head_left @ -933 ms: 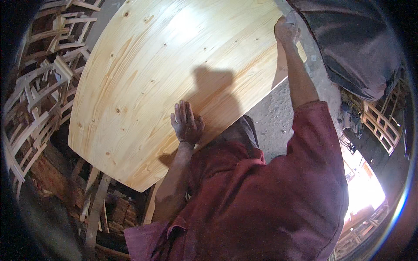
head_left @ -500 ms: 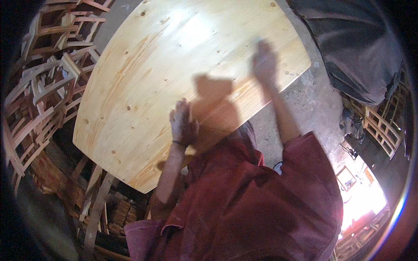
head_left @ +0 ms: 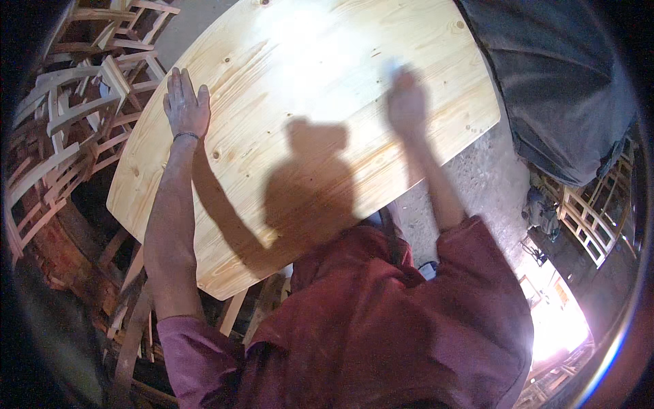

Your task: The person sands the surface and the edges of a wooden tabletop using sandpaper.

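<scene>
Head view: the pale, knotty wooden panel (head_left: 259, 123) lies beneath both hands, beside a dark sheet (head_left: 558, 88) on the right. The left hand (head_left: 187, 105) rests flat near the panel's left edge, fingers extended, gripping nothing. The right hand (head_left: 409, 105) is over the right half; whether it grasps anything cannot be told. Good practice, in judgement: keep the left palm flat, and any right-hand pressure even and along the grain. Motion blur obscures the right fingertips; glare washes out the grain; the panel's far edge is cut off.
</scene>
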A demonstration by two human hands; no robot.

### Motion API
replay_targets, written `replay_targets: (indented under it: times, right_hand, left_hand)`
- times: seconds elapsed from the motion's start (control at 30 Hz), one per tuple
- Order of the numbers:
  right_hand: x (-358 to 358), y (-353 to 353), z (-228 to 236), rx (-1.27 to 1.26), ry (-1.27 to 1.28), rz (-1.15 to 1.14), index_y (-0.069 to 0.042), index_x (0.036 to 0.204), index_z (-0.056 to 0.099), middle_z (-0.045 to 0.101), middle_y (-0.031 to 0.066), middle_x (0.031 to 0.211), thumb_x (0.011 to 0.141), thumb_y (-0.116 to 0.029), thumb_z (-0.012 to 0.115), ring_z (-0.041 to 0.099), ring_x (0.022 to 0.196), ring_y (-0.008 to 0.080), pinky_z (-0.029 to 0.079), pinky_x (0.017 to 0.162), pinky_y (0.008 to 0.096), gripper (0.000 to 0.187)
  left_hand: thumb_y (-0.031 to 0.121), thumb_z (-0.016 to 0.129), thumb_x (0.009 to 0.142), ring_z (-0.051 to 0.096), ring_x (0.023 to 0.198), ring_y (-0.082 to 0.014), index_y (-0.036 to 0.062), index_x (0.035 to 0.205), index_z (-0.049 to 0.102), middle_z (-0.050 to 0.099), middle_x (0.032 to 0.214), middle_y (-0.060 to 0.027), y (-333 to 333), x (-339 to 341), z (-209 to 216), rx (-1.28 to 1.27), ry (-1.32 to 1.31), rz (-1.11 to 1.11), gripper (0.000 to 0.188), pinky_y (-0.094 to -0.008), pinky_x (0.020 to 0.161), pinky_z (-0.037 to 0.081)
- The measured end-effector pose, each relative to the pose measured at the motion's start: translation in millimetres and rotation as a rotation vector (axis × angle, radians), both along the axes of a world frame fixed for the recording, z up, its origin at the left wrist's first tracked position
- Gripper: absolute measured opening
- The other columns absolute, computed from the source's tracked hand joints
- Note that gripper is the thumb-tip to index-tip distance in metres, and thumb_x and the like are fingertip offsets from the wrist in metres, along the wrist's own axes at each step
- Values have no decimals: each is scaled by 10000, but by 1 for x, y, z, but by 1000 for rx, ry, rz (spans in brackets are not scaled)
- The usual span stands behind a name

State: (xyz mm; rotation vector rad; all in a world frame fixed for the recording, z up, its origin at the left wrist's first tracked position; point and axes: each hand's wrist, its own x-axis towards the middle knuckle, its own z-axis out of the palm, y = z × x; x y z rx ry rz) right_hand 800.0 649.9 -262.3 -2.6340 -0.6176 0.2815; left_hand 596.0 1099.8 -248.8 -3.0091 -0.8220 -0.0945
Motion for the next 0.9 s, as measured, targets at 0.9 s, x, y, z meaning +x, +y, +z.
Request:
replay_targets:
  times: [0.9]
  right_hand:
    - [-58,119,-26,-405,-387,223,3,1466,478,534,198,1449,1017,-272,488,491,1348,341,381,1125,487,527]
  left_hand:
    - [364,548,976,308,1530,-317,78,1569,382,324,1663,-146,-4,9,13,-38,-50,-4,679,-540,1207,251]
